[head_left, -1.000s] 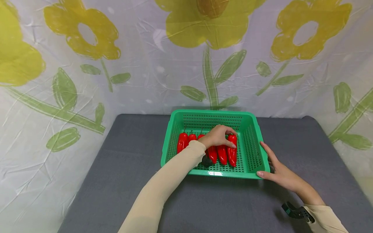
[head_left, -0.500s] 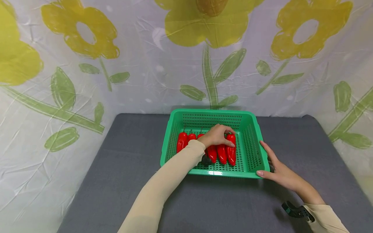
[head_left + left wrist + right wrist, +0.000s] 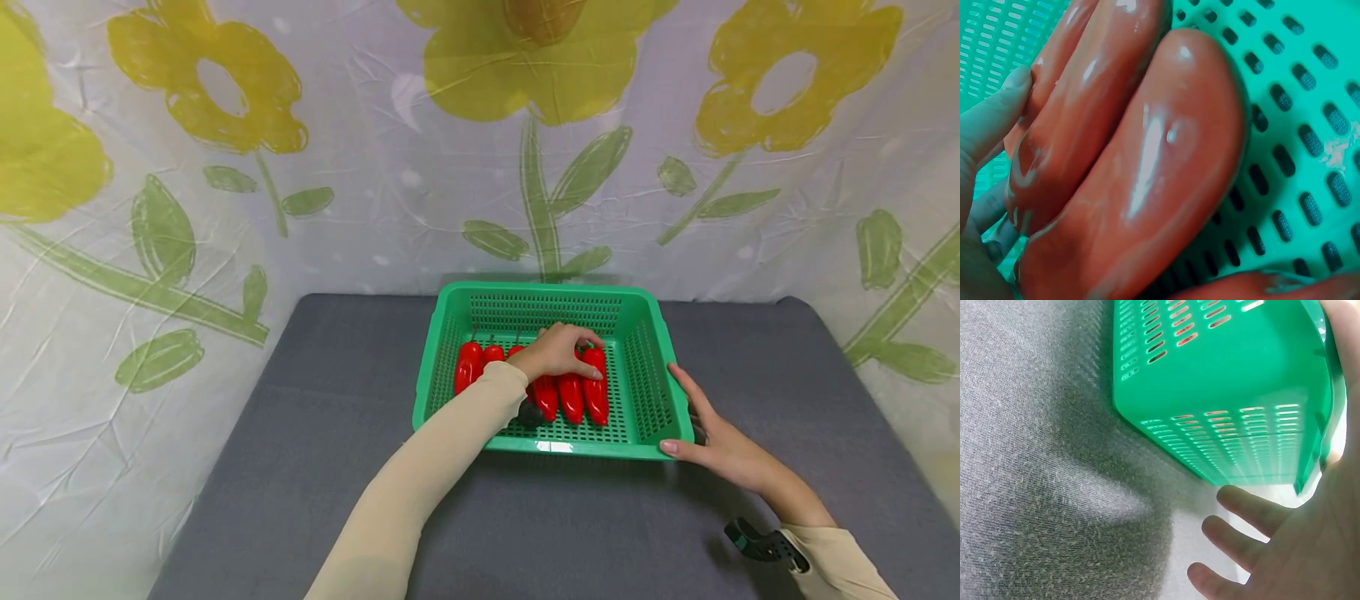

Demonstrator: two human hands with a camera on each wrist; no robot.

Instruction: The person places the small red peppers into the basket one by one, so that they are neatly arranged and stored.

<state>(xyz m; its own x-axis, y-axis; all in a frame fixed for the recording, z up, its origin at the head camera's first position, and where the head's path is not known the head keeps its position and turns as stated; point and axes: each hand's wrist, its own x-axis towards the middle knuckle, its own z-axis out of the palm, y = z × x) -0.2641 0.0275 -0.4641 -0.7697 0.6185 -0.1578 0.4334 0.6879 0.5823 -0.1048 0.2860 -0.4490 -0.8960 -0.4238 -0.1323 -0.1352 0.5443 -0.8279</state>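
Observation:
In the head view, several glossy red peppers [image 3: 546,400] lie in a row inside a green plastic basket [image 3: 636,447]. My left hand [image 3: 555,352] reaches in over them and holds the rightmost pepper [image 3: 597,400] near its stem end, thumb on one side and fingers curved over the other. The left wrist view shows peppers [image 3: 1172,144] close up, with the thumb [image 3: 997,112] pressed along one. At the basket's near right corner, my right hand [image 3: 712,442] touches the rim with thumb and index finger spread; its other fingers stretch out below the rim in the right wrist view.
Dark grey cloth [image 3: 330,483] covers the table under the basket. Behind it hangs a white sheet [image 3: 375,192] printed with yellow flowers. A black strap [image 3: 765,546] sits on the right wrist. The left sleeve [image 3: 420,492] crosses the basket's front rim.

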